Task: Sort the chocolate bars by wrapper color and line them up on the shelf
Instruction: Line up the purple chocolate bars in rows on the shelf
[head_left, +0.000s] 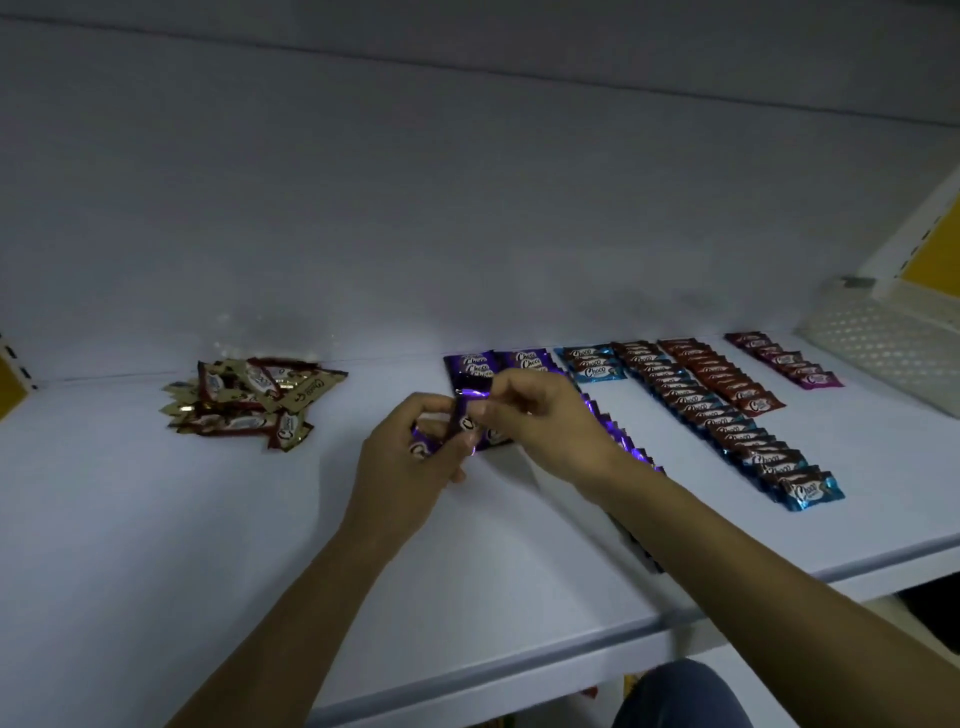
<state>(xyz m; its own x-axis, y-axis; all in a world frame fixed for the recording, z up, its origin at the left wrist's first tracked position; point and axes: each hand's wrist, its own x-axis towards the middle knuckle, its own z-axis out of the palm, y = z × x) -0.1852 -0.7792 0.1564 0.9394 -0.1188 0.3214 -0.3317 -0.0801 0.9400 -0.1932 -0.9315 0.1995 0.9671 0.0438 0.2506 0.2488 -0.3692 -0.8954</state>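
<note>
Fingers of left hand (410, 460) and right hand (543, 423) pinch a purple bar (464, 415); sorted rows (727, 431) at three o'clock look done, gold pile (249, 400) at nine o'clock waits.

2 arms reach in over the shelf (182, 519), both bare from the wrist back to where the view cuts them off. The left forearm (291, 613) and the right forearm (753, 566) are lean and taper evenly to narrow wrists. The left hand (410, 457) and the right hand (540, 415) are bare as well, slim, with long fingers and knuckles that stand out in the dim light. Below the shelf's front edge, toward its right end, 1 rounded patch of blue-grey fabric (680, 696) shows, denim by the look of it, on a leg.
</note>
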